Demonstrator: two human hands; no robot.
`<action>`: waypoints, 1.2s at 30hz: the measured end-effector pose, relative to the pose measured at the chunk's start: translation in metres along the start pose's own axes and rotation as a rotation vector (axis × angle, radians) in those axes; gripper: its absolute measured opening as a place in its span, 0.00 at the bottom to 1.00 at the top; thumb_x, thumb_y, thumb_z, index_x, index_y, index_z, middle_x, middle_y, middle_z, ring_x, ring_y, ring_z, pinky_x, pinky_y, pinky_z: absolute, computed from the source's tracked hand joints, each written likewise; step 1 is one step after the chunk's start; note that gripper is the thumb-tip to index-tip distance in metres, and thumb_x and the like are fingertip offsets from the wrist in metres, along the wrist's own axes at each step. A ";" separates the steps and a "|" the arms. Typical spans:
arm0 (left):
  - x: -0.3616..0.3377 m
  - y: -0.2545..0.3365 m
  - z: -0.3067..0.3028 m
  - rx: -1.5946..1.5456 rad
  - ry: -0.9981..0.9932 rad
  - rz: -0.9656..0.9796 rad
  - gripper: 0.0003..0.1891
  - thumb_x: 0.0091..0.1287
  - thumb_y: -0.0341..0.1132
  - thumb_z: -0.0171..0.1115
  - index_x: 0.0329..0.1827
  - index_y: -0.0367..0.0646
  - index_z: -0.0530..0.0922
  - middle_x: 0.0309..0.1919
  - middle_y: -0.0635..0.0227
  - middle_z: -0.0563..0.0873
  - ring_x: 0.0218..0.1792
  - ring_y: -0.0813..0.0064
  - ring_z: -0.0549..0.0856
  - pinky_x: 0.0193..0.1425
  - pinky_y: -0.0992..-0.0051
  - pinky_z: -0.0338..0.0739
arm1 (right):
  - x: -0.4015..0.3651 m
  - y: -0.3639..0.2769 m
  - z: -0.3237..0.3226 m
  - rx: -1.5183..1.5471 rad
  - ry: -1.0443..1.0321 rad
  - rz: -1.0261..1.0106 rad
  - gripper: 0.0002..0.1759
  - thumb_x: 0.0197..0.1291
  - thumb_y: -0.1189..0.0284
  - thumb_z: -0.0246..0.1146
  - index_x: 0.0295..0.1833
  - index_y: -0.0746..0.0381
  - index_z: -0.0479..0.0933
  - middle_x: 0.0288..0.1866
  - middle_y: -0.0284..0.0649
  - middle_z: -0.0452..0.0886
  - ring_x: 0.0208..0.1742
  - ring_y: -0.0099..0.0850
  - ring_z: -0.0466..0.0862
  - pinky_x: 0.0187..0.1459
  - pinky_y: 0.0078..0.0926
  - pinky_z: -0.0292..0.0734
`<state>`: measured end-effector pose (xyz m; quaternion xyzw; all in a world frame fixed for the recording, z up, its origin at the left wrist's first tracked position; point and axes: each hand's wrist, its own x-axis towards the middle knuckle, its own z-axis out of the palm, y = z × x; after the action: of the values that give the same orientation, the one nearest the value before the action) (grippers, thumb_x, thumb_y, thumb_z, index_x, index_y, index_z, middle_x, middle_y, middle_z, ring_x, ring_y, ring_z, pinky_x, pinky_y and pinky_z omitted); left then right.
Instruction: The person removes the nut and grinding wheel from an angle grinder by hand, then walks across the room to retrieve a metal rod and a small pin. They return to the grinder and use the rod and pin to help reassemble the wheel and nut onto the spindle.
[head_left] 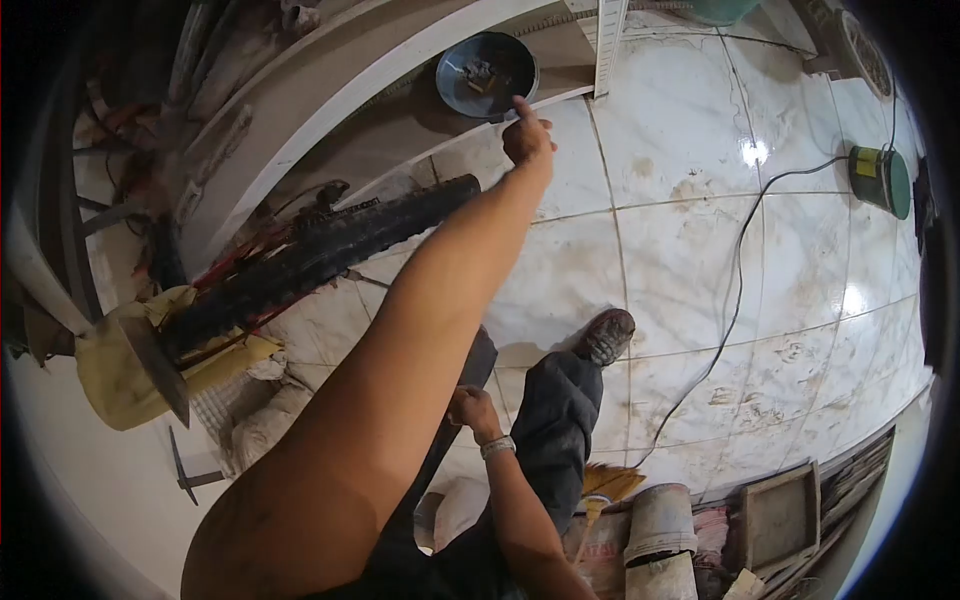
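My left hand (527,137) reaches far forward at the end of my outstretched arm, beside the rim of a dark round bowl (448,72) on a shelf. One finger points toward the bowl, which holds small pieces. Whether that finger touches the rim is unclear. My right hand (474,412), with a band at the wrist, is low near my legs, its fingers curled. What it holds, if anything, is hidden behind my left forearm.
A long black ridged object (330,250) lies left of my arm. A cable (738,260) crosses the tiled floor to a green container (878,182). Stained buckets (660,520), a broom (610,483) and a wooden frame (780,518) are at the lower right.
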<state>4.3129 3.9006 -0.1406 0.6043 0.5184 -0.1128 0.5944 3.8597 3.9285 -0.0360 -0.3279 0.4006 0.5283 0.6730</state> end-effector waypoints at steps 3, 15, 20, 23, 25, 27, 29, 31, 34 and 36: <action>0.012 0.006 0.007 0.534 0.258 0.702 0.24 0.70 0.54 0.57 0.29 0.42 0.83 0.27 0.57 0.87 0.34 0.54 0.87 0.42 0.57 0.79 | -0.001 -0.002 0.002 0.032 -0.009 -0.013 0.15 0.71 0.65 0.56 0.47 0.69 0.78 0.29 0.39 0.82 0.25 0.27 0.81 0.28 0.25 0.80; 0.151 0.085 -0.003 1.404 0.213 0.903 0.20 0.64 0.39 0.65 0.60 0.55 0.81 0.58 0.55 0.83 0.65 0.51 0.78 0.67 0.55 0.75 | -0.010 -0.068 0.004 0.234 -0.114 -0.195 0.18 0.72 0.60 0.60 0.51 0.65 0.78 0.35 0.34 0.80 0.30 0.24 0.80 0.34 0.23 0.79; 0.216 0.071 -0.012 1.275 0.244 0.864 0.17 0.73 0.43 0.53 0.56 0.47 0.83 0.54 0.54 0.85 0.59 0.53 0.83 0.64 0.55 0.77 | -0.007 -0.084 -0.001 0.180 -0.040 -0.174 0.17 0.73 0.59 0.60 0.49 0.64 0.78 0.33 0.34 0.81 0.29 0.22 0.79 0.32 0.22 0.77; 0.169 0.083 -0.014 1.505 0.252 0.889 0.17 0.74 0.43 0.50 0.50 0.43 0.84 0.52 0.56 0.86 0.56 0.53 0.85 0.60 0.56 0.80 | -0.003 -0.078 0.001 0.224 -0.067 -0.242 0.17 0.72 0.59 0.60 0.49 0.63 0.78 0.33 0.32 0.80 0.28 0.21 0.78 0.30 0.22 0.75; 0.184 0.080 -0.015 1.530 0.237 0.916 0.15 0.74 0.41 0.51 0.49 0.46 0.84 0.51 0.57 0.86 0.56 0.53 0.85 0.59 0.56 0.81 | 0.007 -0.065 0.000 0.197 -0.097 -0.309 0.16 0.72 0.60 0.60 0.49 0.63 0.78 0.32 0.32 0.80 0.28 0.21 0.78 0.31 0.22 0.76; 0.220 0.072 -0.026 1.508 0.232 0.942 0.12 0.73 0.38 0.52 0.51 0.49 0.83 0.50 0.57 0.87 0.56 0.53 0.84 0.59 0.54 0.80 | 0.011 -0.075 0.001 0.125 -0.050 -0.295 0.15 0.71 0.62 0.59 0.49 0.63 0.79 0.32 0.30 0.80 0.30 0.21 0.79 0.33 0.23 0.77; 0.246 0.063 -0.033 1.503 0.258 1.069 0.13 0.72 0.37 0.53 0.55 0.51 0.81 0.49 0.55 0.87 0.57 0.53 0.84 0.60 0.53 0.79 | 0.005 -0.089 0.001 0.083 0.003 -0.301 0.14 0.71 0.63 0.59 0.49 0.64 0.79 0.32 0.30 0.79 0.30 0.21 0.79 0.34 0.23 0.77; 0.256 0.059 -0.040 1.509 0.310 1.301 0.15 0.72 0.38 0.52 0.59 0.50 0.78 0.48 0.53 0.87 0.58 0.52 0.84 0.62 0.51 0.77 | -0.001 -0.098 0.000 0.048 0.005 -0.301 0.15 0.70 0.63 0.59 0.48 0.64 0.79 0.32 0.32 0.80 0.31 0.22 0.80 0.34 0.24 0.79; 0.154 0.101 -0.019 1.363 0.256 0.707 0.19 0.72 0.39 0.53 0.64 0.47 0.74 0.47 0.50 0.87 0.55 0.52 0.85 0.60 0.52 0.79 | -0.002 -0.097 -0.003 0.085 0.004 -0.294 0.16 0.70 0.62 0.59 0.49 0.64 0.80 0.34 0.34 0.82 0.31 0.23 0.82 0.34 0.24 0.80; 0.170 0.100 -0.035 1.248 0.378 0.997 0.15 0.74 0.39 0.52 0.58 0.44 0.78 0.47 0.52 0.88 0.48 0.52 0.87 0.55 0.53 0.80 | 0.006 -0.090 -0.004 0.006 0.072 -0.272 0.16 0.70 0.62 0.60 0.49 0.64 0.80 0.35 0.35 0.83 0.31 0.24 0.83 0.33 0.25 0.80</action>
<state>4.4470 4.0377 -0.1991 0.9920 0.1223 0.0010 0.0318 3.9473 3.9075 -0.0417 -0.3959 0.3782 0.4189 0.7244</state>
